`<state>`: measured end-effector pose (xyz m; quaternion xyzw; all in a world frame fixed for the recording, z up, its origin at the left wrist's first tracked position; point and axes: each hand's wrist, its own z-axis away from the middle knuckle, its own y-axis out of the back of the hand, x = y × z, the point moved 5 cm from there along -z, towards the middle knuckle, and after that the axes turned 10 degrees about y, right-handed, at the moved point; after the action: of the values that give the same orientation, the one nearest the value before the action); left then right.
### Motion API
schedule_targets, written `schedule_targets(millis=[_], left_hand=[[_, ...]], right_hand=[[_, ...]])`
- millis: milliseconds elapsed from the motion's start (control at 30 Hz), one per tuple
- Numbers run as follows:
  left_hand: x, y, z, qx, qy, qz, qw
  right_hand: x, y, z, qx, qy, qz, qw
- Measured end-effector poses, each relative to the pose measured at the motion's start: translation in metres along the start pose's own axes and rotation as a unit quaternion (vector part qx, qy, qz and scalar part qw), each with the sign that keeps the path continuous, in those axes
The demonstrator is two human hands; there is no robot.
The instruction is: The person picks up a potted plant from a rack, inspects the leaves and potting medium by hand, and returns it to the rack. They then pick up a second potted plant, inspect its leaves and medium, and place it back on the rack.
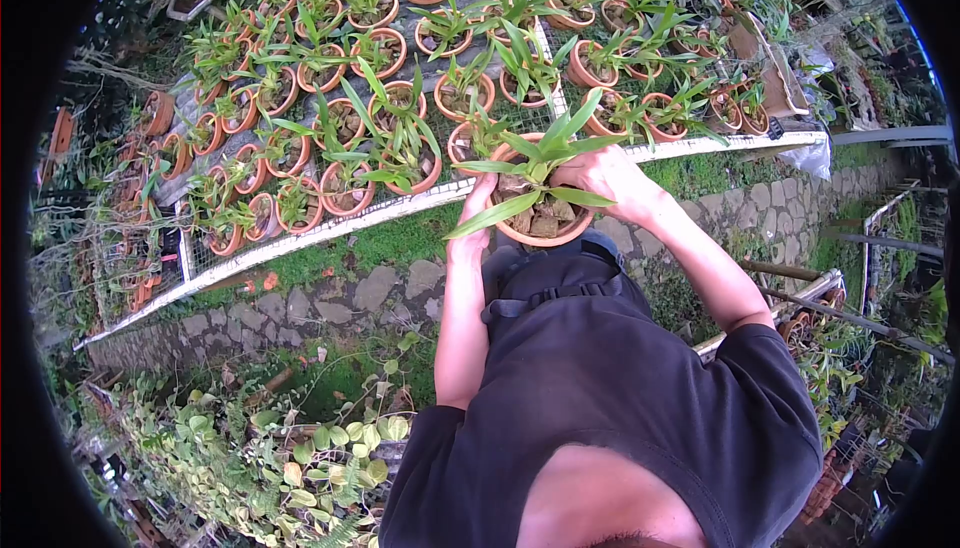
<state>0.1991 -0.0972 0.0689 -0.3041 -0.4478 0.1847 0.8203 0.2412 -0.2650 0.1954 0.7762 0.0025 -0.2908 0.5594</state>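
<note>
Wire-mesh bench [300, 238] is running diagonally across the top half of the view, white frame along its near edge, carrying rows of terracotta pots [330, 68] with green strap-leaf plants, most of them packed rim to rim. Below the bench a stone-paved path [330, 298] is lying with moss in the joints, and a patch of round-leaf ground cover [300, 448] is sitting at lower left. At right, a second bench edge [800, 298] is showing with more small pots under it, mostly blurred. Person in a dark short-sleeve shirt [600, 398] is standing at the near bench edge, both arms reaching forward and up in frame. Both hands are holding one terracotta pot [545, 233], raised just in front of the bench frame and overlapping its near rail in view; can't tell if it's touching the rail. Pot is roughly upright, tipped slightly toward the camera so the chunky brown potting media [540, 213] inside is visible. Its plant [540, 158] is fanning long green leaves out over both hands, one leaf drooping down-left past the rim. Left hand [478, 203] is wrapping the pot's left side, fingers curled around the rim and wall, pressed together, thumb side partly hidden by a leaf. Right hand [610, 176] is gripping the right rim from above, fingers bent over the edge toward the media, fingertips hidden behind leaves, so exact spread can't be told.
</note>
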Motion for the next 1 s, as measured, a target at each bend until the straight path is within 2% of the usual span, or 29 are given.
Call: schedule_targets(millis=[200, 300, 400, 600, 833, 1000], left_hand=[[-0.003, 0.004, -0.005, -0.004, 0.011, 0.007, 1.000], [-0.001, 0.002, -0.006, -0.004, 0.007, 0.014, 1.000], [0.004, -0.004, -0.005, -0.003, -0.002, 0.012, 1.000], [0.010, -0.011, -0.005, 0.005, -0.016, 0.000, 1.000], [0.006, -0.005, -0.008, 0.009, -0.024, -0.022, 0.999], [0.010, -0.012, -0.001, 0.022, -0.031, -0.030, 0.999]], right_hand=[[0.001, 0.012, 0.006, -0.037, -0.039, -0.024, 0.998], [0.000, 0.016, 0.009, -0.017, -0.060, -0.018, 0.998], [-0.008, 0.026, 0.010, 0.044, -0.126, -0.002, 0.991], [-0.026, 0.017, 0.018, 0.022, -0.203, 0.036, 0.978], [-0.028, 0.008, 0.023, 0.100, -0.195, 0.008, 0.976], [-0.039, 0.009, 0.019, 0.126, -0.235, -0.025, 0.963]])
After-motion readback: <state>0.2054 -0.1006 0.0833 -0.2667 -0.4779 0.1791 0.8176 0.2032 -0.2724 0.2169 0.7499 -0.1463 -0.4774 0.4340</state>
